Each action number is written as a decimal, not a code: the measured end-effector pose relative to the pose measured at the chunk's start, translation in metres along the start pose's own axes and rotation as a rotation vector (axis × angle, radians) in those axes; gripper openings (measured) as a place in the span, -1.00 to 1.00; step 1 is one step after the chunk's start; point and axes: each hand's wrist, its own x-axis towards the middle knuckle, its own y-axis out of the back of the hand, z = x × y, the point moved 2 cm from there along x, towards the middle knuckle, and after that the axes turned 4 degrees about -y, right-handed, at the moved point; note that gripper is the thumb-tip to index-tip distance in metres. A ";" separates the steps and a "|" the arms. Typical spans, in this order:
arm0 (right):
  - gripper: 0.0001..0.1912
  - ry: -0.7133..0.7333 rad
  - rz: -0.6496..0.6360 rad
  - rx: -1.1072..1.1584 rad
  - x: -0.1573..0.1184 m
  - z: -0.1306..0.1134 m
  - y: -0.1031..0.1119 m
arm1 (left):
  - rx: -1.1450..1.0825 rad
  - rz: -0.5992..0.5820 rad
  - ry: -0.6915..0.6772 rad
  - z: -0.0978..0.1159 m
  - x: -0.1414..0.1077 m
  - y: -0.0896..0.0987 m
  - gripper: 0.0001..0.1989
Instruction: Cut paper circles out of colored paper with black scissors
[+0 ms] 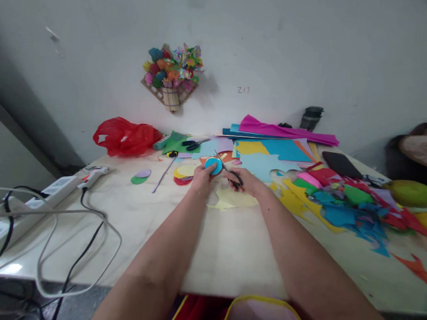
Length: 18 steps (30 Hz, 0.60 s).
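My left hand (202, 177) pinches a round blue paper disc (213, 166) above the middle of the table. Just right of it, my right hand (244, 180) is closed around the black handles of a pair of scissors (237, 179). The scissor blades are parted and point up and left, at the disc's right edge. Below the hands lies a pale yellow paper scrap (232, 199). Yellow and red paper rounds (183, 174) are piled left of my left hand, and a green and a purple round (140, 177) lie farther left.
Coloured scraps (354, 205) cover the right side, beside a black phone-like object (341, 165). Paper sheets (269, 157) lie behind the hands. A red plastic bag (124, 137) and other scissors (195, 144) are at the back left. A power strip (54, 189) with cables occupies the left edge.
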 end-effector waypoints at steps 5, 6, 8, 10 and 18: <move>-0.68 -0.013 -0.005 0.018 0.000 0.000 0.000 | -0.011 0.006 0.006 0.002 -0.001 -0.001 -0.73; -0.69 -0.016 -0.004 0.024 0.000 -0.001 0.000 | -0.014 0.007 0.009 0.002 -0.001 -0.001 -0.73; -0.70 -0.019 -0.003 0.033 -0.001 -0.002 -0.001 | -0.024 0.013 0.011 0.002 -0.001 -0.001 -0.74; -0.71 -0.028 0.003 0.037 -0.001 -0.003 -0.001 | -0.034 0.020 0.013 0.002 0.000 -0.001 -0.75; -0.73 -0.059 0.006 0.050 -0.002 -0.004 -0.002 | -0.037 0.023 0.015 0.001 0.001 0.001 -0.77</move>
